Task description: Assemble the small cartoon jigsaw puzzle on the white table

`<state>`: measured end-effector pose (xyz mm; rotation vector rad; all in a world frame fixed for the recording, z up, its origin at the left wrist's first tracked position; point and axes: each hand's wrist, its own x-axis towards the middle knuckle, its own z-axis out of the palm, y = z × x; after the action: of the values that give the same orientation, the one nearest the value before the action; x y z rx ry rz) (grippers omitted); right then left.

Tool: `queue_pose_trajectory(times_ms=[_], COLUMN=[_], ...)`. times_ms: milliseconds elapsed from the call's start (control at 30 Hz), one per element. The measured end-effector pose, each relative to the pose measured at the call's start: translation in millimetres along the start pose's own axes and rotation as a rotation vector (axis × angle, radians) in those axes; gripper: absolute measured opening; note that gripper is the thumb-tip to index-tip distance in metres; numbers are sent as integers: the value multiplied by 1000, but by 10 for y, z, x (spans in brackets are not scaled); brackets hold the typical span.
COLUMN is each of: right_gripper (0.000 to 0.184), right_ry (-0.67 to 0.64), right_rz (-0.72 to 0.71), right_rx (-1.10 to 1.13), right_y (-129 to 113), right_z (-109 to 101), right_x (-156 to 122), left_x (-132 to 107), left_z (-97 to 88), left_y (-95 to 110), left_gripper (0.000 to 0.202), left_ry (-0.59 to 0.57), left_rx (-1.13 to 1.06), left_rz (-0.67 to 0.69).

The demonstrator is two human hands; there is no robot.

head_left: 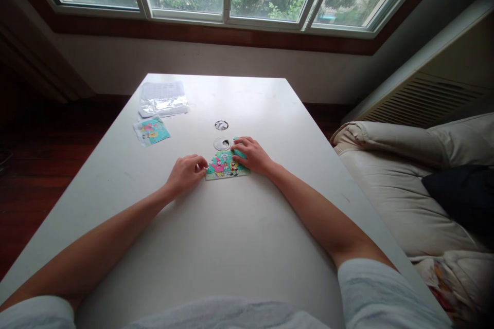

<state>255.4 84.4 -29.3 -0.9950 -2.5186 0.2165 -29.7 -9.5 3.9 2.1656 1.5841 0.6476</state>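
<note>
A partly built jigsaw puzzle (221, 168) with colourful cartoon figures on a teal ground lies flat on the white table. Its upper left edge is jagged. My left hand (188, 170) is at the puzzle's left edge, thumb and fingertips pinched together; whatever may be between them is too small to make out. Over the puzzle's right side rests my right hand (251, 155), fingers spread and touching it, hiding part of the picture. Just beyond the puzzle is a round, white-rimmed disc or opening (219, 144), close to the right fingertips.
A second round, shiny piece or opening (221, 125) is farther back. Toward the far left lie a clear plastic bag with papers (164, 97) and a small picture sheet (153, 130) with similar figures. A beige sofa (386, 180) stands right of the table (216, 247).
</note>
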Motion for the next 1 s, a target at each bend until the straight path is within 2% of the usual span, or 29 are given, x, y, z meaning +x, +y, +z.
queue_pose_trajectory(times_ms=[300,633,833,1000], right_gripper=[30,27,25,24], right_ry=[-5,19,210,170], right_rz=[8,1,139,201], right_rx=[13,33,106,127], right_y=[-19,-25,199,460], right_z=[-17,-30,-49,-102], right_x=[5,17,12,-35], left_x=[-7,-12,-79,-123], left_z=[21,1,-55,-70], left_y=[7,67,160,172], left_gripper=[15,19,21,19], left_ry=[1,-30,-59,-87], left_rx=[89,296,413,443], left_rz=[66,222,317,346])
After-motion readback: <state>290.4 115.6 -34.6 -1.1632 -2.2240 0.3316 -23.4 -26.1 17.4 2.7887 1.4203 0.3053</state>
